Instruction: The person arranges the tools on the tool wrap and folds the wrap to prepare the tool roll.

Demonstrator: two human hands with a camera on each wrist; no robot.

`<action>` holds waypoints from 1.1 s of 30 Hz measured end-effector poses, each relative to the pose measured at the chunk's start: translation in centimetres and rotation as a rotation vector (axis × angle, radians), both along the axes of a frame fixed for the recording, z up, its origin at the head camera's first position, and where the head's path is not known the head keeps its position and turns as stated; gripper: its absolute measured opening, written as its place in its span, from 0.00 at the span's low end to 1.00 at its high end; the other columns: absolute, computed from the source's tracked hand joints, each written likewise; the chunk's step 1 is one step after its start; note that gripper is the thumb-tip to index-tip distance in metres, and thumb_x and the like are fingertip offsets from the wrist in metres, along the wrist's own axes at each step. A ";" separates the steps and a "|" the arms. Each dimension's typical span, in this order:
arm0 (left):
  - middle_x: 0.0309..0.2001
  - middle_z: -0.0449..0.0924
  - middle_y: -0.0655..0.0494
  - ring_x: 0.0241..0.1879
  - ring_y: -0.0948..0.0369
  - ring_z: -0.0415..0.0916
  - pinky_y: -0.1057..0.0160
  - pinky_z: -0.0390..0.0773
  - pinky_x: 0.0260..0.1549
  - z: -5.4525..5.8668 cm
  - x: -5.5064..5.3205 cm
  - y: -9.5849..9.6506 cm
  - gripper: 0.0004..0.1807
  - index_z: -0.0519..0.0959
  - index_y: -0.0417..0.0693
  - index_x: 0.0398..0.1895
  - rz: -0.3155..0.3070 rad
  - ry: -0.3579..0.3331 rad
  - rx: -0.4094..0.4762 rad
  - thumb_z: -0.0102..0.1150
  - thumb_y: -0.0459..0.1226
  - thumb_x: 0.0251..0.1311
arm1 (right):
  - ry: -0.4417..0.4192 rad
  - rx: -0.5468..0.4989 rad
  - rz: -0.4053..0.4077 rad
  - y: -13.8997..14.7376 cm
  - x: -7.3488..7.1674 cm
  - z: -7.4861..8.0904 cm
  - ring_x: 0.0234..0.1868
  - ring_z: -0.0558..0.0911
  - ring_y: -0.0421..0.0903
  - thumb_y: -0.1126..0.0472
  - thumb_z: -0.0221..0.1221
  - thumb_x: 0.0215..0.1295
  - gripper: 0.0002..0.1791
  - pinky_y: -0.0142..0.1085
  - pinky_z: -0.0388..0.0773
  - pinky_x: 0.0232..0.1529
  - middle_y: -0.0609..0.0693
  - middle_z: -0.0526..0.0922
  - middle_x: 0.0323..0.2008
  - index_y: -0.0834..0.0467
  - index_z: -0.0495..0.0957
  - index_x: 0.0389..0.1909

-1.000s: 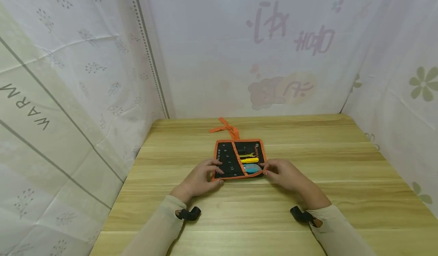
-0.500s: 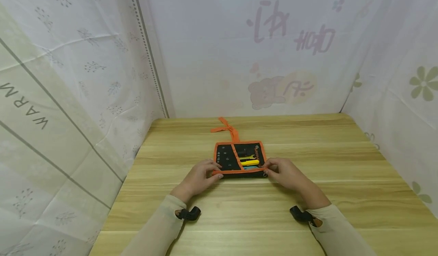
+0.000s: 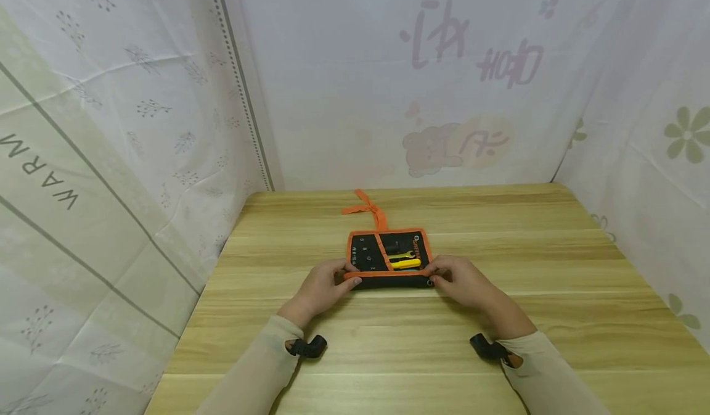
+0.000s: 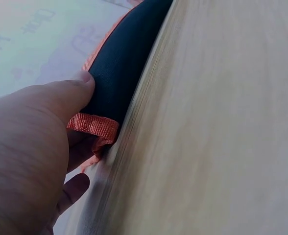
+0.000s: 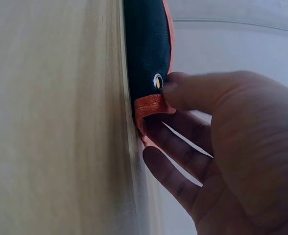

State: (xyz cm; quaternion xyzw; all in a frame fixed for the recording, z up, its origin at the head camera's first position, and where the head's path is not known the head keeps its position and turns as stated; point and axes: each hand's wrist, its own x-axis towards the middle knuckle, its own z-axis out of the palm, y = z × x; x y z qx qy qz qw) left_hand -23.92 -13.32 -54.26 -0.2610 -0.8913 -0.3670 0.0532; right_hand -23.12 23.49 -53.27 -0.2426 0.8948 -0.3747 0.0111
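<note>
A black tool roll (image 3: pixel 363 254) with orange trim lies on the table, its near edge folded up and over. White numbers mark its left panel. Its pockets on the right hold a yellow-handled tool (image 3: pixel 407 263), an open-end wrench (image 3: pixel 403 255) and a dark item (image 3: pixel 396 245); a sliver of teal shows at the fold. My left hand (image 3: pixel 320 287) pinches the fold's left end; in the left wrist view the thumb presses the black cloth (image 4: pixel 119 68). My right hand (image 3: pixel 461 280) pinches the right end, its thumb beside a metal eyelet (image 5: pixel 157 82).
Orange tie straps (image 3: pixel 379 217) stretch from the roll's far edge towards the back of the wooden table (image 3: pixel 399 347). Printed fabric curtains (image 3: pixel 344 82) enclose the table at the back and both sides. A black wrist camera (image 3: pixel 308 346) sits on the left forearm; the right forearm wears another.
The roll's near edge has been turned over away from me, covering the teal tool and the lower numbers. Both hands keep their grip at the ends and have barely moved.
</note>
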 end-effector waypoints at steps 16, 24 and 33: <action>0.43 0.82 0.71 0.44 0.66 0.80 0.57 0.81 0.49 0.0 -0.4 -0.2 0.07 0.85 0.63 0.44 -0.044 0.126 0.011 0.73 0.44 0.66 | 0.001 0.036 0.010 0.0 -0.1 0.4 0.32 0.78 0.40 0.64 0.77 0.59 0.16 0.36 0.78 0.36 0.43 0.84 0.53 0.52 0.90 0.49; 0.48 0.81 0.69 0.43 0.67 0.76 0.57 0.79 0.52 0.3 -0.4 -0.6 0.19 0.86 0.58 0.50 -0.116 0.060 -0.070 0.82 0.44 0.56 | 0.037 0.085 -0.004 0.0 -0.2 0.2 0.42 0.79 0.42 0.59 0.75 0.63 0.13 0.45 0.77 0.48 0.40 0.84 0.52 0.49 0.90 0.48; 0.44 0.76 0.67 0.33 0.66 0.70 0.65 0.76 0.34 0.1 -0.3 -0.6 0.15 0.88 0.54 0.50 -0.128 0.108 -0.056 0.77 0.43 0.61 | 0.051 0.074 0.022 0.3 -0.3 0.0 0.46 0.78 0.39 0.58 0.70 0.70 0.06 0.43 0.78 0.50 0.33 0.82 0.43 0.45 0.89 0.44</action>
